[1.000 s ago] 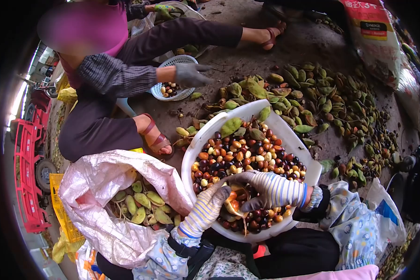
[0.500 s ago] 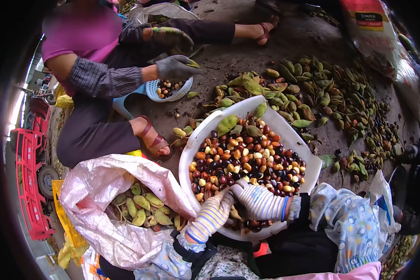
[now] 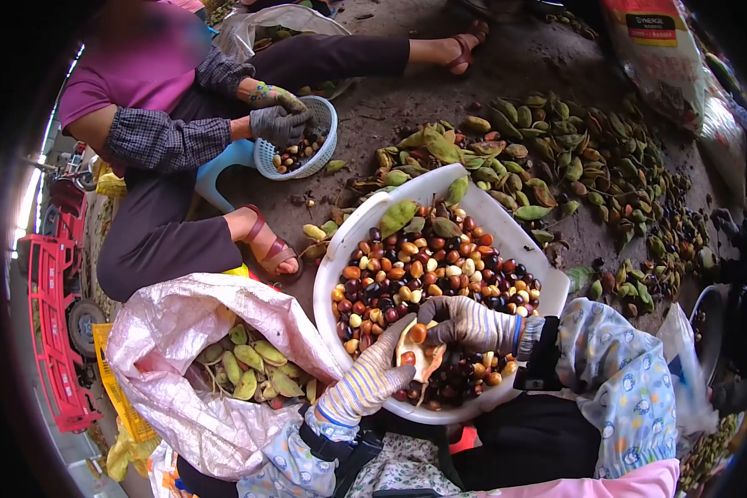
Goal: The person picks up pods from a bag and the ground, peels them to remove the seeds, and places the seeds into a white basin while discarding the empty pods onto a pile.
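My left hand (image 3: 363, 380), in a striped knit glove, grips a split seed pod (image 3: 424, 362) with its pale inside showing. Two orange-brown seeds (image 3: 407, 358) show in the pod. My right hand (image 3: 478, 324), gloved alike, has its fingers curled at the pod's upper edge, beside the upper seed. Both hands are over the near side of a white plastic tub (image 3: 328, 286). Loose brown, black and cream seeds (image 3: 440, 270) fill much of it, with a few green pods (image 3: 398, 217) on top at the far side.
A pink-white woven sack (image 3: 174, 324) of green pods (image 3: 261, 365) stands left of the tub. Pods lie heaped (image 3: 548, 166) on the ground beyond. Across from me sits a person with gloved hands (image 3: 278, 123) at a blue basket (image 3: 328, 153). A red cart (image 3: 58, 324) stands far left.
The pod between my hands now shows open, with its seeds visible. My right hand has turned and risen slightly. The other person's hands have come down into the basket.
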Tool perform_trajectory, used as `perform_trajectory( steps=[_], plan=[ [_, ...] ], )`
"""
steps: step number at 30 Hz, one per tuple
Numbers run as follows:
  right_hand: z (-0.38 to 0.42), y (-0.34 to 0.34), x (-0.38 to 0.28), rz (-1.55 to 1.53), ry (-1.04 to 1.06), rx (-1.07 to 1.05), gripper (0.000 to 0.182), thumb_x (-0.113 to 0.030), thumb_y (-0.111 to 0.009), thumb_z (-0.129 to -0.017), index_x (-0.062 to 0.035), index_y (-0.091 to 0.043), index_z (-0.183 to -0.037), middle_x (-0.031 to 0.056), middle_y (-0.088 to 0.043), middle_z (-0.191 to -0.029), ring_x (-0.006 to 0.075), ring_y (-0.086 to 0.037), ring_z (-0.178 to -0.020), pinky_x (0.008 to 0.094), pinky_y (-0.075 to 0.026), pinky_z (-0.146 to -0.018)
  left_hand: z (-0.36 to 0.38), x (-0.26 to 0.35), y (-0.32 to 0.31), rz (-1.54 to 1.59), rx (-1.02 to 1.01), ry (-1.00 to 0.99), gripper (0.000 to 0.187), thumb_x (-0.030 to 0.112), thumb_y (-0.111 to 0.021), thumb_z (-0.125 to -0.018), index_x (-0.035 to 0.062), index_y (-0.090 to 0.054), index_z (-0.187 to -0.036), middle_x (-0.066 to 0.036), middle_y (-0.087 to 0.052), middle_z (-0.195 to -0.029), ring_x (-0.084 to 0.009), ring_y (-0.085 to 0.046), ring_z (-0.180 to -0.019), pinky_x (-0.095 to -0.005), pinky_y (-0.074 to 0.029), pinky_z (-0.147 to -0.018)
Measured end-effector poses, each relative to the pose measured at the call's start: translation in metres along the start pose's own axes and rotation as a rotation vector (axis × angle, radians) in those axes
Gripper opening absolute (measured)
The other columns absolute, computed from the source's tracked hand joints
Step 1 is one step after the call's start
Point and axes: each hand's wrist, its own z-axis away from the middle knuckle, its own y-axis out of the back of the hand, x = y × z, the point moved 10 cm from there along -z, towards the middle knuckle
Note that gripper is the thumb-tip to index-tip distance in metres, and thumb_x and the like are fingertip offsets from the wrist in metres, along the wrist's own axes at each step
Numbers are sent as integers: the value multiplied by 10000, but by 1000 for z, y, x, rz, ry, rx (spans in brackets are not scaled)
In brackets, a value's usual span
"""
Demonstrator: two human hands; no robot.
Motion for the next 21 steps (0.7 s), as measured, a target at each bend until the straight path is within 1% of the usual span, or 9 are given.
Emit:
perform_trajectory(
  steps=[3, 4, 8, 11, 14, 16, 19, 20, 21],
  plan=[
    [4, -11, -15, 168, 41, -46, 287, -108, -717, -785, -46, -543, -1005, -7, -589, -860, 77, -582, -778, 231, -513, -668, -2, -7, 13, -174, 86, -95, 611, -3, -446, -836, 41, -239, -1408, -123, -463, -1257, -200, -481, -1127, -271, -380, -955],
    [3, -16, -25, 317, 213, -116, 363, -116, -736, -768, -41, -532, -1060, 4, -591, -918, 83, -564, -861, 239, -501, -720, -2, -3, 14, -337, 125, -129, 604, -8, -437, -839, 41, -238, -1407, -134, -462, -1260, -210, -473, -1140, -282, -375, -966],
    [1, -15, -18, 499, 226, -36, 501, -149, -774, -729, -12, -499, -1124, 31, -595, -1022, 108, -514, -988, 279, -457, -842, 4, 15, 14, -645, 236, -175, 515, -9, -412, -859, 12, -313, -1364, -169, -479, -1234, -244, -466, -1155, -316, -364, -987],
    [5, -21, -20, 494, 320, -48, 528, -240, -802, -705, 2, -529, -1086, 75, -622, -949, 106, -538, -903, 286, -470, -772, 5, 11, 18, -627, 284, -126, 415, 46, -431, -892, -12, -402, -1302, -169, -515, -1189, -233, -512, -1087, -310, -385, -969],
    [-2, -14, -2, 520, 213, -49, 559, -302, -808, -690, 2, -536, -1071, 85, -618, -921, 127, -558, -879, 290, -468, -744, 4, 0, 20, -468, 277, -21, 380, 118, -476, -913, -16, -442, -1266, -162, -535, -1163, -204, -550, -1016, -298, -424, -927],
    [-7, -10, 7, 607, 119, -31, 620, -373, -808, -665, 20, -528, -1055, 118, -619, -876, 187, -590, -831, 308, -473, -710, 5, 3, 18, -494, 297, -54, 400, 206, -507, -906, 10, -471, -1254, -193, -572, -1124, -277, -570, -1026, -338, -434, -901],
    [-15, -12, 14, 801, 263, 65, 594, -341, -804, -659, 32, -519, -1022, 158, -614, -850, 246, -608, -809, 344, -478, -699, 11, 17, 12, -653, 326, -45, 447, 266, -566, -876, 8, -494, -1233, -215, -587, -1114, -324, -578, -1038, -364, -440, -892],
    [1, -30, -9, 905, 204, 62, 455, -173, -774, -681, -10, -463, -970, 148, -603, -877, 228, -595, -859, 343, -473, -727, 11, 22, 9, -731, 327, -35, 465, 275, -588, -863, 0, -498, -1227, -218, -586, -1119, -329, -576, -1041, -367, -440, -894],
    [5, -34, -14, 1107, 274, 157, 465, -182, -746, -668, -9, -465, -995, 210, -586, -882, 346, -605, -864, 399, -481, -716, 10, 23, 6, -757, 328, -34, 478, 261, -598, -855, -12, -487, -1231, -211, -583, -1124, -310, -573, -1049, -355, -438, -899]
  ],
)
